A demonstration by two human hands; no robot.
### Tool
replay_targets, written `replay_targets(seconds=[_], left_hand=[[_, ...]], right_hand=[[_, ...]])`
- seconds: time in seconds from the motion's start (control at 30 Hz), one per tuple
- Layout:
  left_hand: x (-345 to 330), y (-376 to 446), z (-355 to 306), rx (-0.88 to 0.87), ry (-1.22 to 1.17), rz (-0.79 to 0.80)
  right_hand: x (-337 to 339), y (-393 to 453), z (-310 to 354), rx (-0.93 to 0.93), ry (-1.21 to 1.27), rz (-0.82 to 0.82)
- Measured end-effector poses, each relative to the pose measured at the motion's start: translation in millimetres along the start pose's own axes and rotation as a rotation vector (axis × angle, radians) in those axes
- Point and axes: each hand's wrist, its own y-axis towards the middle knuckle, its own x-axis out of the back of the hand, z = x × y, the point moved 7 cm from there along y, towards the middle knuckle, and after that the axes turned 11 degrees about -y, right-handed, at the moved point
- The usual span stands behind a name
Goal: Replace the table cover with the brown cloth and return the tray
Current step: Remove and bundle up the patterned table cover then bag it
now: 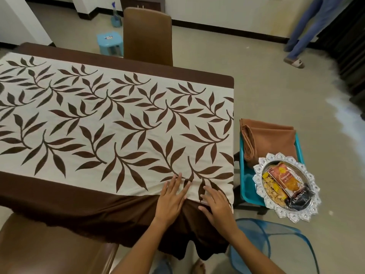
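We saw the table cover (118, 119) on the table, a chair (148, 34) behind it, and to its right a stool (245, 186) bearing the folded cloth (272, 139) and, nearer us, the tray (262, 165).

The table cover (118, 119) is matt cloth, cream in the middle with dark brown leaf shapes, and its brown border looks soft and a bit fuzzy at the hanging edge. The folded brown cloth (270, 139) is smooth, plain fabric with a faint sheen. The tray (260, 171) looks like shiny silver metal with a bumpy, patterned rim. The snack packets (286, 182) on it are glossy plastic. The teal stool (246, 186) under them is smooth plastic. The near chair seat (49, 250) looks like shiny brown leather.
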Motion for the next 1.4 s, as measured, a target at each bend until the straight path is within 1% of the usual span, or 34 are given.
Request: replay_targets(seconds=[0.07, 0.17, 0.33, 0.43, 0.5, 0.53, 0.67, 0.73, 0.8, 0.9, 0.97, 1.03, 1.13, 1.2, 1.27, 1.33, 1.37, 1.4], left_hand=[[0.4, 4.7, 2.8, 0.008, -0.001, 0.008], [3.2, 8.6, 5.3, 0.024, -0.013, -0.010], [11.0, 5.9, -4.9, 0.000, -0.063, -0.065], [12.1, 0.9, 0.8, 0.086, -0.078, -0.083], [15.8, 1.9, 10.7, 0.155, -0.103, -0.100], [18.1, 4.0, 14.3, 0.170, -0.101, -0.105], [23.7, 12.4, 22.0, 0.154, -0.073, -0.129], [25.1, 14.4, 24.0, 0.138, -0.062, -0.148], [25.7, 16.7, 24.3, 0.113, -0.060, -0.166], [31.6, 21.9, 28.3, 0.083, -0.049, -0.194], [42.0, 30.6, 46.1, 0.094, -0.050, -0.219], [57.0, 44.4, 69.6, 0.114, -0.076, -0.241], [86.4, 76.8, 117.4, 0.157, -0.117, -0.266], [112.3, 100.6, 157.7, 0.216, -0.139, -0.311], [145.6, 120.7, 197.8, 0.288, -0.159, -0.407], [184.2, 132.4, 226.8, 0.367, -0.220, -0.568], [203.9, 134.4, 235.9, 0.396, -0.273, -0.661], [220.7, 135.1, 242.3, 0.413, -0.327, -0.750]], right_hand=[[-4.0, -6.5, -7.1, -0.030, -0.043, 0.017], [-2.4, -2.8, -10.2, -0.071, -0.046, -0.013], [8.0, 48.7, -3.7, -0.105, 0.032, -0.064], [21.9, 90.4, 11.2, -0.071, 0.080, -0.097], [26.5, 101.4, 20.1, -0.023, 0.088, -0.113], [23.2, 99.3, 19.9, -0.020, 0.081, -0.093], [-6.7, 68.1, -2.2, -0.074, -0.068, 0.098], [-15.4, 61.9, -15.1, -0.121, -0.114, 0.141], [-14.8, 67.6, -18.1, -0.121, -0.167, 0.129], [-10.2, 88.3, -10.1, -0.038, -0.239, 0.036], [-10.6, 112.4, -0.9, -0.014, -0.229, -0.012], [-15.4, 143.2, 7.8, -0.040, -0.183, -0.025], [-27.7, 210.8, 31.6, -0.096, -0.037, 0.014], [-27.1, 270.0, 57.9, -0.108, 0.064, -0.017], [-25.3, 332.7, 92.7, -0.104, 0.135, -0.059], [-23.3, 390.0, 129.3, -0.096, 0.210, -0.085], [-22.6, 414.6, 147.4, -0.071, 0.254, -0.076], [-26.1, 434.6, 164.8, -0.023, 0.286, -0.032]])
